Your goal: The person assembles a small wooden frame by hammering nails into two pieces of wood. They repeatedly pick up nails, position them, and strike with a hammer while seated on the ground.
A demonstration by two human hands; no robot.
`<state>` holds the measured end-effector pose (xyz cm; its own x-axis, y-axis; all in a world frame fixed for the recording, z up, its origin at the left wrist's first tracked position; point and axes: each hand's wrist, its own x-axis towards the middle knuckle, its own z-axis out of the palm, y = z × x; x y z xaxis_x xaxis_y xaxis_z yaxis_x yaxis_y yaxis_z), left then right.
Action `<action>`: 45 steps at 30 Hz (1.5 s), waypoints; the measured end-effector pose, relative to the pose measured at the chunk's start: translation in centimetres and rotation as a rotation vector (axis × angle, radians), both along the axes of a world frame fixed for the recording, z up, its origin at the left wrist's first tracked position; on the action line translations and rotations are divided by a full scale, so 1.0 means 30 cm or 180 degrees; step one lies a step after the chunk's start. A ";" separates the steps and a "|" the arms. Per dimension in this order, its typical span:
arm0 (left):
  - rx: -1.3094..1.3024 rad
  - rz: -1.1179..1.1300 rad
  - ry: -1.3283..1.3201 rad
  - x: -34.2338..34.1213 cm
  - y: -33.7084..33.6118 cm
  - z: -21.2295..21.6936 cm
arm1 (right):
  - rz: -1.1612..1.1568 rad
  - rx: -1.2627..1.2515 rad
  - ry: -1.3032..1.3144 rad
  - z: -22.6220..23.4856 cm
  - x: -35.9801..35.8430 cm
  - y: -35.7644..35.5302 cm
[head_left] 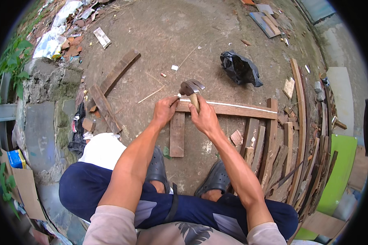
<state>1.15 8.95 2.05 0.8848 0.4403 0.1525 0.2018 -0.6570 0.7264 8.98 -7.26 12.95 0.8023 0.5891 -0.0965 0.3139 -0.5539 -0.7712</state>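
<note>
My right hand (204,118) is wrapped round the wooden handle of a claw hammer (191,87), gripping it close to the rusty head. The head hovers over the left end of a wooden plank (233,109) that has a white strip along its edge. At that same end, my left hand (165,110) is closed with its fingertips pinched together; whatever they hold is too small to make out. A shorter board (177,136) runs from beneath the plank's left end toward me. The plank's right end meets another long piece of wood (270,139).
Two loose beams (119,71) lie at the left. A black plastic bag (240,69) sits beyond the plank. Several timber strips (300,134) are piled on the right, near a green panel (341,171). A broken concrete block wall (49,102) stands at the left.
</note>
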 end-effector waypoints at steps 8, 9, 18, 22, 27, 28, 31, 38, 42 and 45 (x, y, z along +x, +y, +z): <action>-0.0104 0.0064 0.0085 0.002 0.001 0.007 | 0.0130 -0.0025 -0.0038 -0.014 -0.006 -0.005; -0.0113 0.0054 0.0039 0.001 0.001 0.004 | 0.0032 0.0122 -0.0110 -0.012 -0.014 -0.003; -0.0230 0.0062 -0.0060 0.003 0.003 -0.002 | 0.0119 0.0192 -0.0158 0.003 -0.022 0.009; -0.0216 0.0074 -0.0006 0.002 0.004 0.009 | 0.0285 -0.0182 -0.0171 0.015 -0.004 0.018; -0.0217 0.0009 0.0003 0.008 0.002 0.017 | 0.0336 -0.0339 -0.0133 -0.009 -0.012 0.009; -0.0195 -0.0003 0.0046 0.007 0.001 0.019 | 0.0235 -0.0307 -0.0088 -0.007 -0.016 0.005; -0.0232 0.0003 0.0048 0.006 0.007 0.014 | -0.0018 -0.0081 -0.0098 0.011 -0.036 0.020; -0.0077 -0.0034 0.0016 -0.011 0.006 -0.018 | -0.0123 -0.0398 0.0230 0.032 -0.012 0.012; 0.0278 0.0132 -0.0020 -0.068 -0.056 -0.033 | -0.0487 -0.0558 0.0304 -0.034 0.050 -0.061; -0.0120 0.0671 0.0851 -0.069 -0.123 -0.014 | -0.0513 -0.1067 0.0286 -0.059 0.120 -0.135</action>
<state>-0.93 5.27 1.64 0.7802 0.6187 -0.0925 0.5168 -0.5542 0.6525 12.59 -11.30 11.17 0.8616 0.3799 -0.3367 0.1416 -0.8168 -0.5592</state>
